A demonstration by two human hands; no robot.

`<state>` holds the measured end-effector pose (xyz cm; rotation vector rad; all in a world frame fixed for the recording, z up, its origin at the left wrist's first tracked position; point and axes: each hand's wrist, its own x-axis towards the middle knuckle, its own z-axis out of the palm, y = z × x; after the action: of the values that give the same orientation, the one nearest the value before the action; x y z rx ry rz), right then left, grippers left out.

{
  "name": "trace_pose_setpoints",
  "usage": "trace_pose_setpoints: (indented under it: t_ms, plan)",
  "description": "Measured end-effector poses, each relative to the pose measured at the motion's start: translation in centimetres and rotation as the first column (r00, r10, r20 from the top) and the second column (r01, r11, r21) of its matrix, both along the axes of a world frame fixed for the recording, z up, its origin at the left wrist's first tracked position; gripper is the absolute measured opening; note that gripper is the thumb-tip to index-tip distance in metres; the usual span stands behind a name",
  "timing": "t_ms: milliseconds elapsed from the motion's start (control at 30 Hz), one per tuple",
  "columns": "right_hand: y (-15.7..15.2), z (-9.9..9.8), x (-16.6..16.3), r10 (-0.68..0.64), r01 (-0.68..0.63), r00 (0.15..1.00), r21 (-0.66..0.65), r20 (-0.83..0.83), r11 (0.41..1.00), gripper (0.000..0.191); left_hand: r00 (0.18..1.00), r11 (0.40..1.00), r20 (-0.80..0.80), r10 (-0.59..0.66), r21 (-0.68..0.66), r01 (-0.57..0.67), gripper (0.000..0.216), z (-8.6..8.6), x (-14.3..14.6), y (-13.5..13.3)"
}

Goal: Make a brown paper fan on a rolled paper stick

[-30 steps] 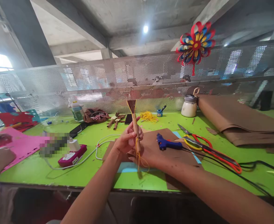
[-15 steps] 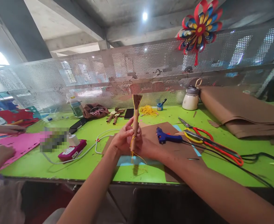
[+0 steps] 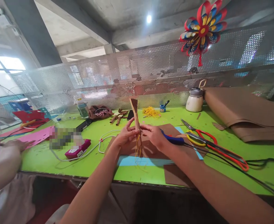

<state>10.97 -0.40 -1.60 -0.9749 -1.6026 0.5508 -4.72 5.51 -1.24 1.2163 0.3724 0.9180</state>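
The brown paper roll [image 3: 136,119] stands nearly upright above the surface [image 3: 148,175], its long axis running from its fringed end at half past eleven to its plain end near half past five. From nine o'clock the left hand [image 3: 126,133] grips it between thumb and fingers; at three o'clock the right hand [image 3: 154,136] has fingertips against it, equally near, though whether they pinch paper or yellow thread [image 3: 140,152] I cannot tell.
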Motion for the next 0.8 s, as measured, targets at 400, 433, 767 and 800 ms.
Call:
trace_pose_setpoints:
  t_ms: [400, 433, 767, 800]
  plan:
    - [-0.2, -0.6, -0.6, -0.184, 0.16, 0.969, 0.146, 0.168, 0.976, 0.033, 0.994, 0.999, -0.109, -0.024, 0.038, 0.028, 0.077, -0.5, 0.6, 0.0]
    - [-0.3, -0.5, -0.5, -0.206, 0.176, 0.96, 0.164, 0.19, 0.971, 0.032, 0.993, 0.999, -0.113, -0.024, 0.038, 0.029, 0.076, -0.5, 0.6, 0.0]
    - [0.7, -0.1, 1.5, -0.373, 0.34, 0.901, 0.176, 0.22, 0.924, 0.028, 0.993, 0.998, -0.096, -0.067, 0.004, 0.068, 0.062, -0.1, 0.6, -0.6]
    - [0.8, -0.2, 1.5, -0.354, 0.325, 0.907, 0.156, 0.226, 0.933, 0.028, 0.994, 0.998, -0.087, -0.067, -0.006, 0.066, 0.062, -0.1, 0.6, -0.7]
